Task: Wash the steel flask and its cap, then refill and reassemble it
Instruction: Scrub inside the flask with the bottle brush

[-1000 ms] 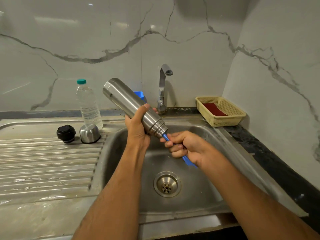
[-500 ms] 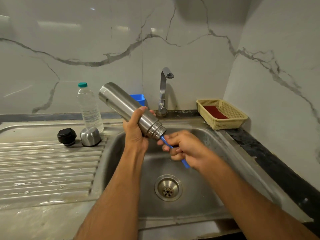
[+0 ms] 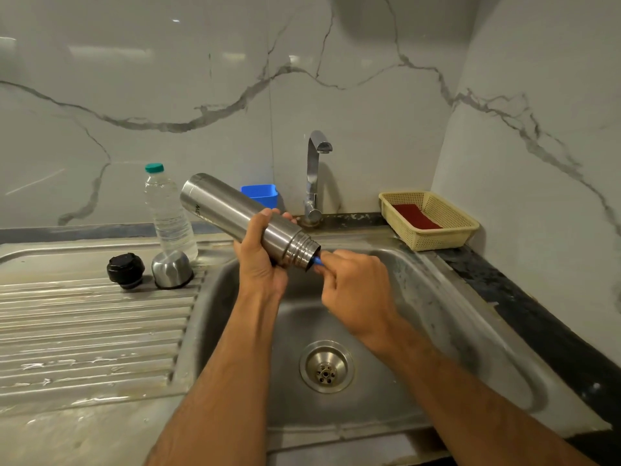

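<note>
Left hand (image 3: 260, 260) was wrapped around the steel flask (image 3: 242, 218), tilted mouth-down over the sink (image 3: 420, 297). Right hand (image 3: 353, 290) gripped a blue handle (image 3: 317, 262), probably a brush, poking into the mouth.

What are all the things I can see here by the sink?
steel flask: one, silver, tilted over the sink, open mouth down-right
brush handle: one, blue, poking out of the flask's mouth
black stopper: one, black, on the draining board
steel cup cap: one, silver, upside down beside the stopper
water bottle: one, clear with a green top, standing behind the cap
blue tub: one, blue, behind the flask by the wall
tap: one, silver, behind the sink, no water running
basket: one, cream, on the right counter, something red inside
sink: one, steel, drain in the middle
left hand: one, holds the flask
right hand: one, holds the brush handle
</note>
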